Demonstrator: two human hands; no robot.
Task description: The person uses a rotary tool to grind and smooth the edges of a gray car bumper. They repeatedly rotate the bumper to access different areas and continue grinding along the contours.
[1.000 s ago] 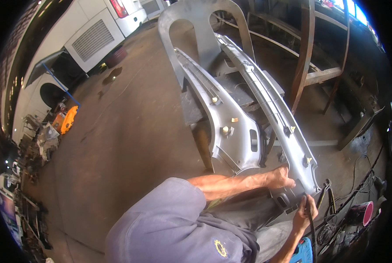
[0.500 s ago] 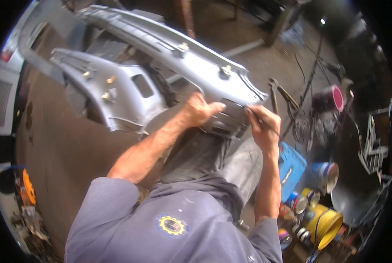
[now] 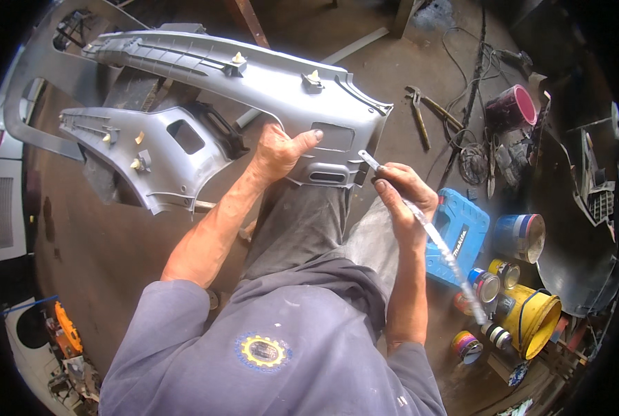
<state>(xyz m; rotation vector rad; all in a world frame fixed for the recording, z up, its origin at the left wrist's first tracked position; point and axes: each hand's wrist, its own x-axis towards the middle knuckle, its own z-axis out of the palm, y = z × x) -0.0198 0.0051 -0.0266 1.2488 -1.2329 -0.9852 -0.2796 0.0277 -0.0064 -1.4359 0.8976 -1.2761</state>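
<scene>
A long silver-grey plastic trim panel (image 3: 275, 80) lies over my lap, its wide end toward me, with a rectangular recess and an oval slot. My left hand (image 3: 279, 149) grips its near edge, thumb flat on the face beside the recess and fingers hidden underneath. My right hand (image 3: 408, 193) is closed around a thin metal strip that looks like a hacksaw blade (image 3: 448, 253). Its holed tip points at the panel's right edge, beside the oval slot; the rest trails back past my wrist. Cream clips (image 3: 313, 76) stand on the panel.
A second, shorter grey trim panel (image 3: 164, 149) rests to the left. Large pincers (image 3: 420, 114) lie on the floor ahead, right of the panel. At right are a blue tool case (image 3: 465, 232), a pink-rimmed bucket (image 3: 514, 107), a yellow bucket (image 3: 534, 319), several paint tins and loose cables.
My right hand has pulled back from the panel's edge and turned, bringing the blade's length into sight. My left hand keeps its hold on the panel. The whole view has shifted slightly.
</scene>
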